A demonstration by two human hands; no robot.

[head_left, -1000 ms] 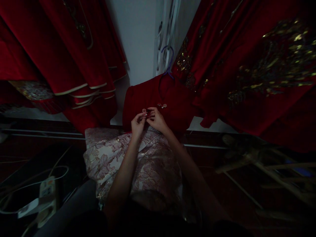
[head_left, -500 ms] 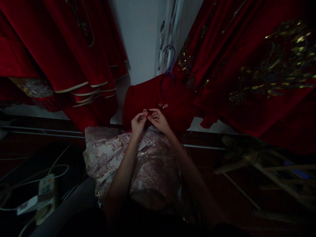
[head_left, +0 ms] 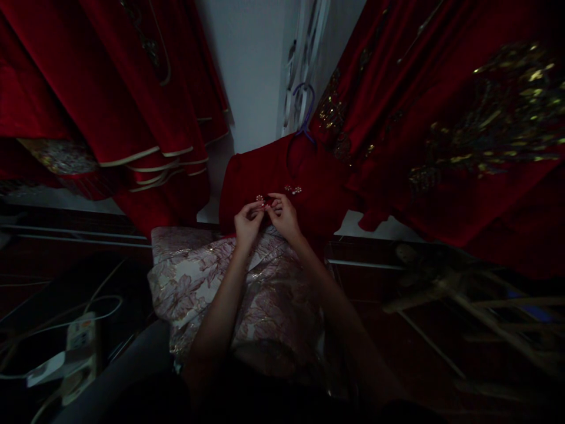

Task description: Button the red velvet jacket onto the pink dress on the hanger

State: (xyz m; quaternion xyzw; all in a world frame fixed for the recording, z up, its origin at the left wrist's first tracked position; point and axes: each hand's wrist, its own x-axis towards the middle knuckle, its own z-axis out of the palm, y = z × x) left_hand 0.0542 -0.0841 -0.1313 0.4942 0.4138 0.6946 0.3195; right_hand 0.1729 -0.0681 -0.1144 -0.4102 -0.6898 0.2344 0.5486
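A red garment point(head_left: 260, 171) on a purple hanger point(head_left: 304, 109) lies in front of me, its lower part over a pink floral brocade cloth point(head_left: 198, 277). My left hand point(head_left: 247, 222) and my right hand point(head_left: 283, 217) meet at a small pearl clasp point(head_left: 263, 200) on the garment's front, each with fingertips pinched on it. A second pearl clasp point(head_left: 292, 189) sits just to the right, above my right hand.
Red velvet dresses with cream piping point(head_left: 145, 129) hang at the left, and red dresses with gold embroidery point(head_left: 477, 129) at the right. A white wall point(head_left: 251, 70) shows between them. A white power strip with cables point(head_left: 75, 353) lies at the lower left. Wooden furniture point(head_left: 463, 294) stands at the right.
Both hands stay pinched at the same clasp, with only slight finger shifts. The view has drifted a little.
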